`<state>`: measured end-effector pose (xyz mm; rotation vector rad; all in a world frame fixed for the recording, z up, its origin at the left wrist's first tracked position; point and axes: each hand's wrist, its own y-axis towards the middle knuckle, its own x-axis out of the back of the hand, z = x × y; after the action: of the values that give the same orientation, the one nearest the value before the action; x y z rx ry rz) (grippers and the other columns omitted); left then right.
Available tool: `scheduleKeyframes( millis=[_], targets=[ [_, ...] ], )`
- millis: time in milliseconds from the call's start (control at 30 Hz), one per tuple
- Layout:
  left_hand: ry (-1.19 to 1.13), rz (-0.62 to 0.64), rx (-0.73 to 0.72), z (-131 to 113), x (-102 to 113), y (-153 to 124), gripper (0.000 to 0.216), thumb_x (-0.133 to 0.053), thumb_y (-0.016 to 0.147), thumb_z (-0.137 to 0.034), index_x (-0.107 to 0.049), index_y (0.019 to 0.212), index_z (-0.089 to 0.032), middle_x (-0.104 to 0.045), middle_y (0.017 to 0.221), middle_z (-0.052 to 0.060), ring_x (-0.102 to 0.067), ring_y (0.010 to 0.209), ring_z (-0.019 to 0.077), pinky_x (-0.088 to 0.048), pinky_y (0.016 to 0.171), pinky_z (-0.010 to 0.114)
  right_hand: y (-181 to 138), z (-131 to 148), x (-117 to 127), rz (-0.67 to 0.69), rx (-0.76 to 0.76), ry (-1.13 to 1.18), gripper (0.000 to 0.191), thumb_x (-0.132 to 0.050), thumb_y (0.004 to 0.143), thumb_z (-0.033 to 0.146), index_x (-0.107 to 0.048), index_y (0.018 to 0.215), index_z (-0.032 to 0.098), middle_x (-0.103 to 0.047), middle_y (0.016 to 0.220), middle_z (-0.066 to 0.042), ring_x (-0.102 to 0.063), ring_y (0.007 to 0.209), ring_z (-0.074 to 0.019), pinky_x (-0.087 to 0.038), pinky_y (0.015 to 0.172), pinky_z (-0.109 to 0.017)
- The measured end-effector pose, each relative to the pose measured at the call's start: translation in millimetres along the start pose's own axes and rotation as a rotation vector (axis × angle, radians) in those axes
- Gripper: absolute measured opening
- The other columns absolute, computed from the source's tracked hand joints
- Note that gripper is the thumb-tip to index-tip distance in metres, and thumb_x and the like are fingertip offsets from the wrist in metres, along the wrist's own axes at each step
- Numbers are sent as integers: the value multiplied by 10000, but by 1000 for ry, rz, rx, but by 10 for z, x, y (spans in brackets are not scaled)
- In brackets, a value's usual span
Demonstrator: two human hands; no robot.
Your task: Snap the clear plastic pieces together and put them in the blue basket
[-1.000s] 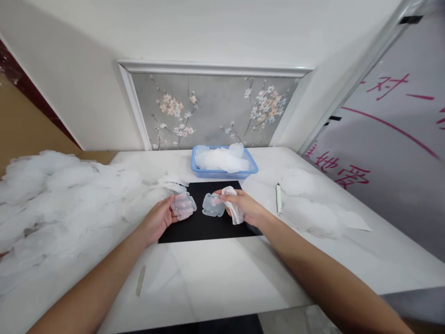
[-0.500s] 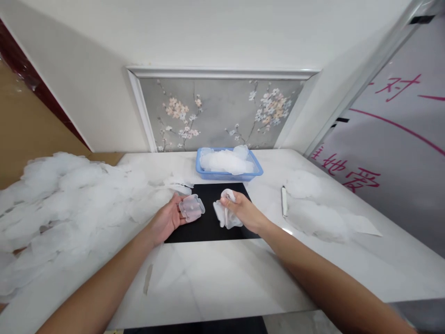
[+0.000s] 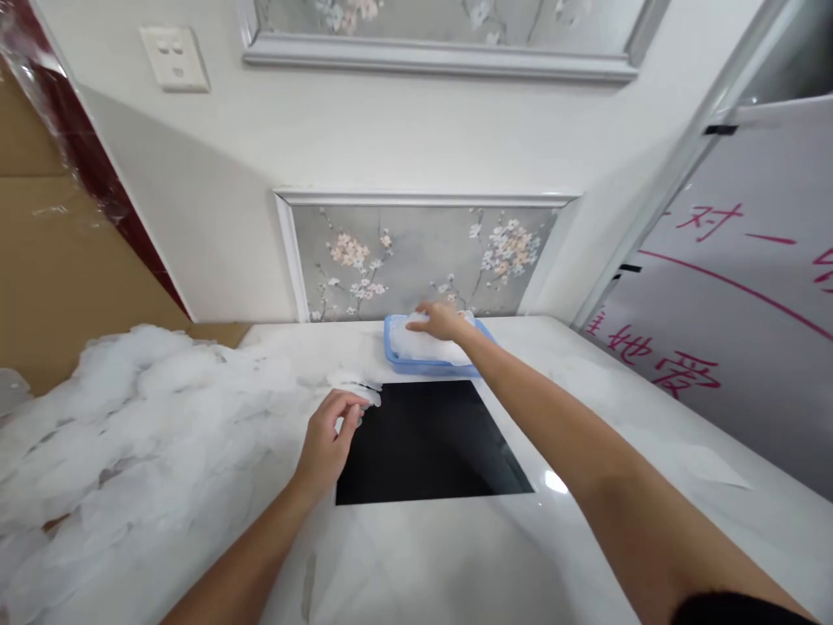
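Observation:
My right hand (image 3: 437, 319) reaches far over the blue basket (image 3: 396, 360) at the back of the table. Its fingers are bent down onto the heap of clear plastic pieces (image 3: 429, 347) inside; what they hold is hidden. My left hand (image 3: 331, 434) rests at the far left corner of the black mat (image 3: 429, 443). Its curled fingertips pinch the edge of a small stack of thin white sheets (image 3: 355, 384). The mat itself is bare.
A big heap of white fluffy sheets (image 3: 130, 417) covers the table's left side. More thin white sheets (image 3: 703, 464) lie at the right. A whiteboard with red writing (image 3: 729, 347) leans on the right, and the flowered wall panel (image 3: 416, 256) stands behind the basket.
My right hand has gone from the mat to the basket with the white pad and clear piece. My left hand no longer shows its clear piece and has moved to the white sheets. The camera has tilted up.

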<state>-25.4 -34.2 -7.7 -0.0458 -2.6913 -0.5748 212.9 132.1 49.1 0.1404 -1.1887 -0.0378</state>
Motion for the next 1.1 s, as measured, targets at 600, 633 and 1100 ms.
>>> scheduleKeyframes(
  millis=[600, 633, 1100],
  targets=[
    [86, -305, 103, 282, 143, 51, 137, -484, 882, -283, -610, 892, -230, -650, 967, 55, -591, 955, 233, -438, 793, 342, 135, -318, -120, -96, -17, -194, 297, -449, 916, 219, -716, 1024, 143, -692, 1055, -176, -617, 1015, -309, -439, 850, -386],
    [81, -316, 98, 292, 139, 46, 123, -488, 879, -275, -598, 911, -232, -645, 982, 56, -588, 962, 231, -440, 828, 352, 44, -252, -156, -150, 26, -171, 320, -415, 933, 222, -706, 1040, 141, -674, 1098, -184, -597, 1054, -315, -427, 880, -409],
    [803, -39, 77, 787, 130, 42, 505, -494, 887, -284, -429, 1372, -159, -540, 1341, 218, -450, 1276, 386, -327, 1027, 556, -609, 691, -820, -82, 597, 409, 429, -428, 875, 56, -617, 1228, 210, -646, 1225, -99, -576, 1155, -224, -422, 1005, -381]
  ],
)
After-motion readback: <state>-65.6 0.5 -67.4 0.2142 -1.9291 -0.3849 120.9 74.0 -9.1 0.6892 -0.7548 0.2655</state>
